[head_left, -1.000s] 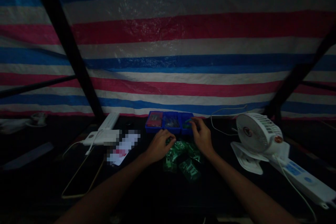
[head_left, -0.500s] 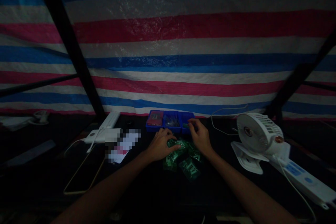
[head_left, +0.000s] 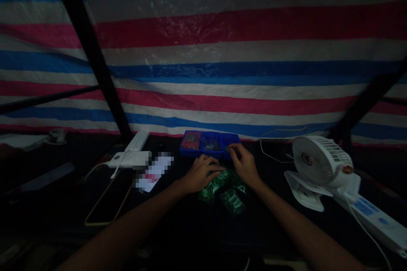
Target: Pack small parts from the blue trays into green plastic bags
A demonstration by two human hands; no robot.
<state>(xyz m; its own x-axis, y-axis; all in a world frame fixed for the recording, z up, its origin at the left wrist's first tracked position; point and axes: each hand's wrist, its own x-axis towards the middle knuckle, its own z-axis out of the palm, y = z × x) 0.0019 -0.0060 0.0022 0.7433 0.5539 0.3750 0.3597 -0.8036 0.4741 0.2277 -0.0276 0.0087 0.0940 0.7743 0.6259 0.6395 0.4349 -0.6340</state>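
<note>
Green clear packets (head_left: 233, 201) with pale pieces inside lie in a loose pile on the dark tabletop. Over the pile's left side rests my left hand (head_left: 203, 174), its thumb stretched out and its fingers apart, touching the packets. My right hand (head_left: 244, 164) is at the front of the right compartment of a blue divided tray (head_left: 190, 153), thumb and forefinger pinched on a small greenish piece (head_left: 227, 149) too dim to name. The left compartment holds a reddish block (head_left: 190, 139); the middle one holds thin dark pieces (head_left: 211, 142).
To the right stand a white clip fan (head_left: 318, 165) and a white power strip (head_left: 378, 220) with cables. On the left lie a phone (head_left: 110, 203), a partly blurred white card (head_left: 155, 173) and a white adapter (head_left: 125, 159). Striped sheeting (head_left: 222, 67) hangs behind, with dark metal posts.
The view has shifted slightly, so most things appear a little farther right. Both hands keep nearly the same places, and the left thumb lies a little closer to the fingers.
</note>
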